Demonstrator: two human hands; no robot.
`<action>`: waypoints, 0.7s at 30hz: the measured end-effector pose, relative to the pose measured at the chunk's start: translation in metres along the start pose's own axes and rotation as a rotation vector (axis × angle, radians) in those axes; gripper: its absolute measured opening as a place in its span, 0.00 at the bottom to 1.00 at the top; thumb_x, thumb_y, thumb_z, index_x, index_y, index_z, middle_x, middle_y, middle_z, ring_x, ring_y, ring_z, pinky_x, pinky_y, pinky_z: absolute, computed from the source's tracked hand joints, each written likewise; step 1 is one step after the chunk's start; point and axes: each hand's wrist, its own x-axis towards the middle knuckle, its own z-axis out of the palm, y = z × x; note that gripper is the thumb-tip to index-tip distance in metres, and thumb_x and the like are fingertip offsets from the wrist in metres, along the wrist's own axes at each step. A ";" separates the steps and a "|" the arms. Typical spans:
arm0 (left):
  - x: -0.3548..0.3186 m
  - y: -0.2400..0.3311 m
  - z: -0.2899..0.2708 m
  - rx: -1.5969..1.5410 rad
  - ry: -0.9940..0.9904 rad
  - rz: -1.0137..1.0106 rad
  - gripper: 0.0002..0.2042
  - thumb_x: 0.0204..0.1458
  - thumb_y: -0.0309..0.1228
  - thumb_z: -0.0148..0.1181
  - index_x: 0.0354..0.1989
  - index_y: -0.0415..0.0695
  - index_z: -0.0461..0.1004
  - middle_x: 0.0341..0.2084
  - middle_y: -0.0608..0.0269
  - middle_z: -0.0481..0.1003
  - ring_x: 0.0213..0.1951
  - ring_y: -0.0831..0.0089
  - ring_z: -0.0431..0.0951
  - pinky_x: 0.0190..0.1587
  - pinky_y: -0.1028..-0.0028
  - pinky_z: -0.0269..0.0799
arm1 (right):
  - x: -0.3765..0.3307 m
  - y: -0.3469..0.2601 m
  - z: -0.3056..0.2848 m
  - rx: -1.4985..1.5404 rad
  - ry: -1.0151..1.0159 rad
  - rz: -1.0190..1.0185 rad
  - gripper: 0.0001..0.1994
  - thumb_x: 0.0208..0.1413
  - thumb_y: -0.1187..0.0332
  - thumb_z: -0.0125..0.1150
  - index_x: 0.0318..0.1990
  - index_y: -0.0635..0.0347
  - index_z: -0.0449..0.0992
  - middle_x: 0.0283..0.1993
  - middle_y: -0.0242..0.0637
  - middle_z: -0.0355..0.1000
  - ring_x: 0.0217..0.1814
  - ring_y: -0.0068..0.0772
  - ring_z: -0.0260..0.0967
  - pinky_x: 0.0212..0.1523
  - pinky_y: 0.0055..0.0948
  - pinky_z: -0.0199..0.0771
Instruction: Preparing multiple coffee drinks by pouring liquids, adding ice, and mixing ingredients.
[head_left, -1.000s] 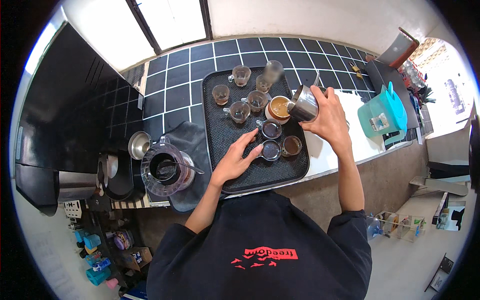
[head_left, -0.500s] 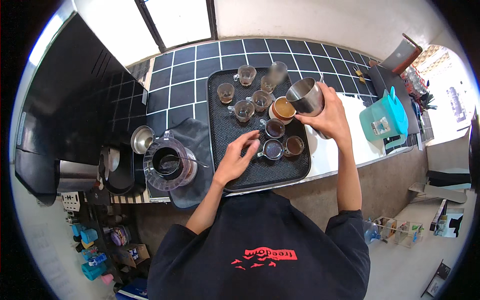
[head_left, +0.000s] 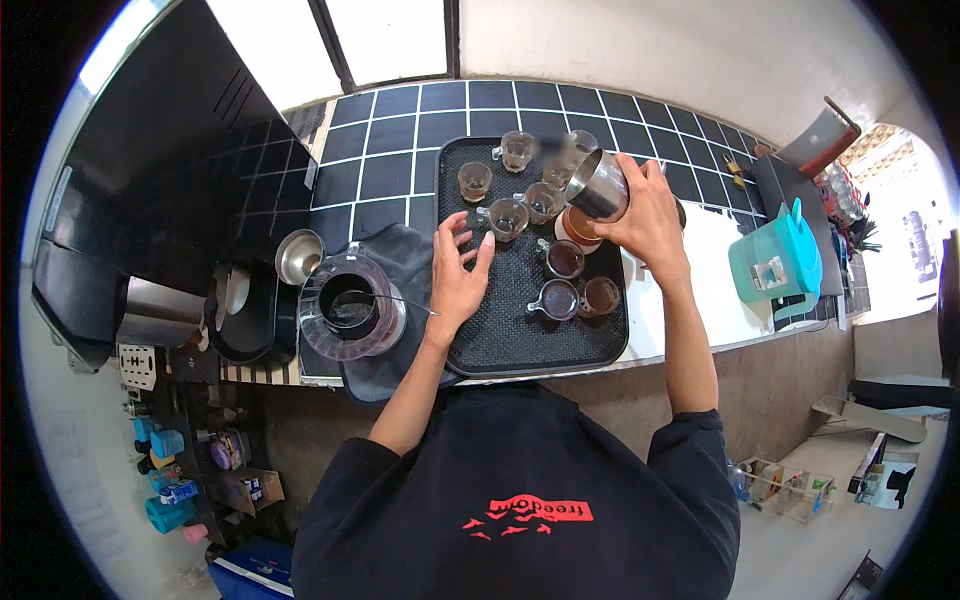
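My right hand [head_left: 648, 225] grips a stainless steel milk pitcher [head_left: 594, 190], tilted with its mouth toward the left, above the far right part of a black tray [head_left: 500, 340]. Just below it, partly hidden, is a brown-and-white cup [head_left: 579, 232]. My left hand [head_left: 460, 275] hovers over the tray's left side with fingers apart, its fingertips close to the handle of a glass cup [head_left: 508, 219]. More glass cups [head_left: 517, 151] stand behind, some holding a little liquid. Dark drink fills three glass cups [head_left: 557, 299] at the tray's near right.
Left of the tray, a clear coffee dripper [head_left: 325, 325] with a spoon across it sits on a dark cloth [head_left: 408, 250]. A steel bowl [head_left: 299, 256] is behind it. To the right are a white board [head_left: 705, 265] and a teal lidded jug [head_left: 775, 262].
My left hand has moved away from the dark drinks, farther back toward the clear glass cups. The pitcher has shifted slightly left and tips further over. The whole view has swung a little.
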 end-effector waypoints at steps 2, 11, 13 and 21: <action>0.004 -0.001 -0.001 0.033 -0.019 0.021 0.29 0.56 0.36 0.61 0.61 0.39 0.57 0.56 0.45 0.62 0.55 0.56 0.69 0.52 0.63 0.73 | 0.001 -0.001 0.005 -0.025 0.000 -0.007 0.43 0.24 0.65 0.79 0.57 0.55 0.67 0.45 0.45 0.64 0.48 0.48 0.68 0.48 0.44 0.73; 0.007 -0.013 0.001 0.008 -0.255 -0.035 0.41 0.54 0.36 0.64 0.68 0.36 0.44 0.65 0.37 0.52 0.66 0.48 0.58 0.60 0.58 0.67 | -0.001 -0.011 0.014 -0.104 -0.050 -0.078 0.42 0.28 0.59 0.80 0.57 0.56 0.67 0.48 0.51 0.64 0.50 0.53 0.66 0.49 0.45 0.70; 0.007 -0.012 0.000 0.027 -0.264 -0.044 0.44 0.52 0.39 0.65 0.69 0.38 0.41 0.66 0.39 0.52 0.65 0.47 0.60 0.60 0.56 0.66 | 0.000 -0.011 0.017 -0.116 -0.038 -0.089 0.42 0.28 0.58 0.80 0.56 0.56 0.67 0.48 0.50 0.64 0.50 0.53 0.66 0.48 0.45 0.70; 0.009 -0.012 0.005 -0.110 -0.280 -0.061 0.46 0.51 0.33 0.66 0.70 0.41 0.38 0.68 0.40 0.45 0.65 0.47 0.59 0.61 0.55 0.66 | 0.002 -0.013 0.018 -0.137 -0.024 -0.103 0.42 0.28 0.58 0.80 0.56 0.56 0.67 0.48 0.50 0.64 0.50 0.53 0.66 0.48 0.45 0.69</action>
